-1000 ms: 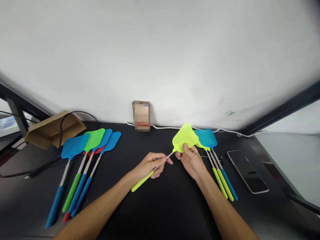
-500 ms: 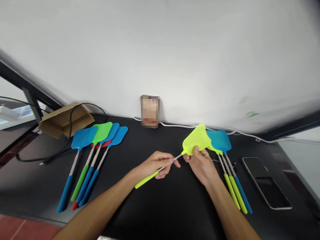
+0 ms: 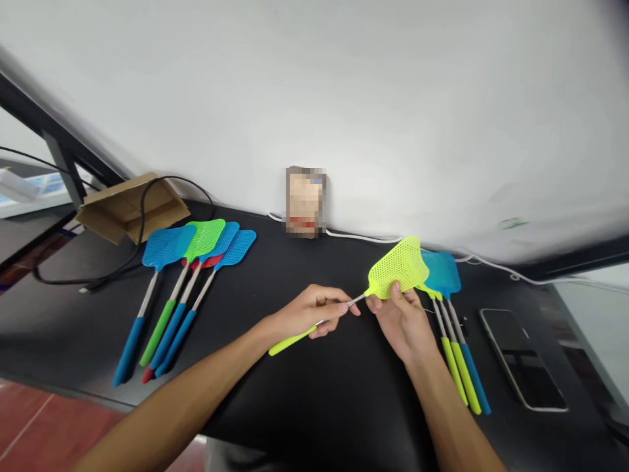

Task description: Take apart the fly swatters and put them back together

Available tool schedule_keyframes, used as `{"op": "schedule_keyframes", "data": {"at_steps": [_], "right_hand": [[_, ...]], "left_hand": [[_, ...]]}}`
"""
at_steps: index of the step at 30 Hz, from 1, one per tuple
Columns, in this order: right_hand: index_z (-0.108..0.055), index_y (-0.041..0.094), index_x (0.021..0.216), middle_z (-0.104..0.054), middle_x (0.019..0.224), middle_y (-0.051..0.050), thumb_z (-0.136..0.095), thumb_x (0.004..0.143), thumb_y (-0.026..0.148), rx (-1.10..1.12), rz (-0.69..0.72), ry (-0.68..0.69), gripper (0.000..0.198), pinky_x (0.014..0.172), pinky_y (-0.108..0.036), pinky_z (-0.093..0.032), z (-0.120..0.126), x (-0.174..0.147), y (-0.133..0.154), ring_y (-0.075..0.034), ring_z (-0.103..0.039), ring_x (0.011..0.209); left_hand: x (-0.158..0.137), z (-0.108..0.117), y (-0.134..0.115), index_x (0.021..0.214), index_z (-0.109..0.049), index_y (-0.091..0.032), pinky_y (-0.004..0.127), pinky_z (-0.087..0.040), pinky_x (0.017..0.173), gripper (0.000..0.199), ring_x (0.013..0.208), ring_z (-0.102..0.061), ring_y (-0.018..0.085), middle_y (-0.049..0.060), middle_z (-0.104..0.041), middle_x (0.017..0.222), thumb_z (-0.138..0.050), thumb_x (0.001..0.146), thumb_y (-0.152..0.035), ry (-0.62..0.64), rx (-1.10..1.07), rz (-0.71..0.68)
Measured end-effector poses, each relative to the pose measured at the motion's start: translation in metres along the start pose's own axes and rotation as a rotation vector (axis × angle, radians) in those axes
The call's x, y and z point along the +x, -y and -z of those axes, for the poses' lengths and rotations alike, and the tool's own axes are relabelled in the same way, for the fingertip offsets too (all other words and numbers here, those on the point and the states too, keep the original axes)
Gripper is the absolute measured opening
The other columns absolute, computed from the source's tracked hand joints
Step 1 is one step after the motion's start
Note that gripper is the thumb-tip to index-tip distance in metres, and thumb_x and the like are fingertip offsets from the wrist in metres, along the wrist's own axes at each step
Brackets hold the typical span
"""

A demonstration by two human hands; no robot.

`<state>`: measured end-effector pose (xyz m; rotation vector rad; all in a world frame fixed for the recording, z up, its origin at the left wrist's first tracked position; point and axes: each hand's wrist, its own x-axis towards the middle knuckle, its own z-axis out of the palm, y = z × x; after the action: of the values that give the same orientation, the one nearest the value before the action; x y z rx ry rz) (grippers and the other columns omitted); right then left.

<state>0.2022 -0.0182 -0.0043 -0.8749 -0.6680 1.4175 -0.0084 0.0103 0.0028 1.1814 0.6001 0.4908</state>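
Observation:
A yellow fly swatter (image 3: 397, 270) with a thin metal shaft is held above the middle of the black table. My left hand (image 3: 314, 312) is closed around its shaft, just above the yellow grip. With thumb and fingers, my right hand (image 3: 400, 318) pinches the lower edge of the perforated head. Just right of that hand lie two more yellow swatters (image 3: 455, 373) and a blue swatter (image 3: 449, 272), side by side; the held swatter partly covers their heads. On the left, several swatters in blue, red and green (image 3: 206, 237) lie fanned out with overlapping heads.
A phone (image 3: 523, 360) lies face up at the right. An open cardboard box (image 3: 132, 208) and a black cable (image 3: 142, 229) are at the back left. A blurred-out packet (image 3: 304, 203) leans on the white wall, near a white cord (image 3: 363, 237).
The view has tilted and shifted a little, so the table items appear slightly higher. Both hands keep their hold on the yellow fly swatter, with the left fingers slightly farther up the shaft.

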Motion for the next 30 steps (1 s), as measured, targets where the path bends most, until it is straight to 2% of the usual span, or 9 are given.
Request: {"op": "schedule_keyframes", "data": {"at_steps": [9,13,18,21,25,30], "right_hand": [[-0.071,0.024,0.085,-0.062,0.079,0.0,-0.079,0.086,0.038,-0.079,0.029,-0.022,0.017,0.062,-0.032,-0.044,-0.01,-0.004,0.002,-0.014,-0.053,0.065],[-0.069,0.021,0.083,-0.062,0.081,0.0,-0.082,0.084,0.039,-0.102,0.089,-0.108,0.022,0.058,-0.03,-0.042,-0.017,-0.009,-0.004,-0.012,-0.052,0.064],[-0.065,0.02,0.079,-0.058,0.066,0.003,-0.079,0.086,0.042,-0.258,0.227,-0.247,0.027,0.056,-0.029,-0.04,-0.021,-0.017,-0.02,-0.011,-0.049,0.057],[-0.065,0.02,0.082,-0.059,0.066,0.003,-0.078,0.086,0.043,-0.311,0.25,-0.29,0.026,0.056,-0.029,-0.041,-0.02,-0.018,-0.024,-0.012,-0.05,0.056],[-0.065,0.019,0.08,-0.059,0.067,0.001,-0.074,0.088,0.047,-0.293,0.174,-0.23,0.031,0.055,-0.029,-0.039,-0.021,-0.016,-0.021,-0.012,-0.05,0.056],[-0.071,0.016,0.085,-0.069,0.078,-0.007,-0.058,0.096,0.059,-0.165,-0.001,-0.046,0.046,0.056,-0.03,-0.04,-0.026,-0.014,-0.013,-0.016,-0.055,0.064]], "left_hand": [[0.003,-0.002,0.006,0.109,-0.07,-0.011,0.021,-0.036,0.045,0.04,0.038,-0.041,0.006,-0.007,-0.049,0.049,-0.063,0.096,-0.048,-0.092,0.049,-0.074],[0.001,-0.003,0.007,0.111,-0.072,-0.01,0.021,-0.036,0.047,0.042,0.039,-0.04,0.006,-0.007,-0.047,0.048,-0.06,0.099,-0.048,-0.112,0.126,-0.102],[-0.004,-0.004,0.007,0.115,-0.075,-0.01,0.019,-0.033,0.047,0.045,0.04,-0.039,0.005,-0.007,-0.047,0.048,-0.056,0.101,-0.048,-0.145,0.243,-0.102],[-0.004,-0.006,0.007,0.116,-0.075,-0.011,0.018,-0.03,0.045,0.046,0.039,-0.038,0.005,-0.006,-0.049,0.048,-0.055,0.101,-0.049,-0.164,0.29,-0.091],[-0.002,-0.006,0.008,0.111,-0.073,-0.01,0.018,-0.031,0.044,0.046,0.038,-0.039,0.005,-0.006,-0.048,0.048,-0.055,0.101,-0.051,-0.151,0.225,-0.092],[0.002,-0.004,0.012,0.101,-0.067,-0.012,0.02,-0.037,0.044,0.041,0.036,-0.039,0.006,-0.009,-0.044,0.049,-0.053,0.101,-0.051,-0.107,-0.008,-0.104]]}}
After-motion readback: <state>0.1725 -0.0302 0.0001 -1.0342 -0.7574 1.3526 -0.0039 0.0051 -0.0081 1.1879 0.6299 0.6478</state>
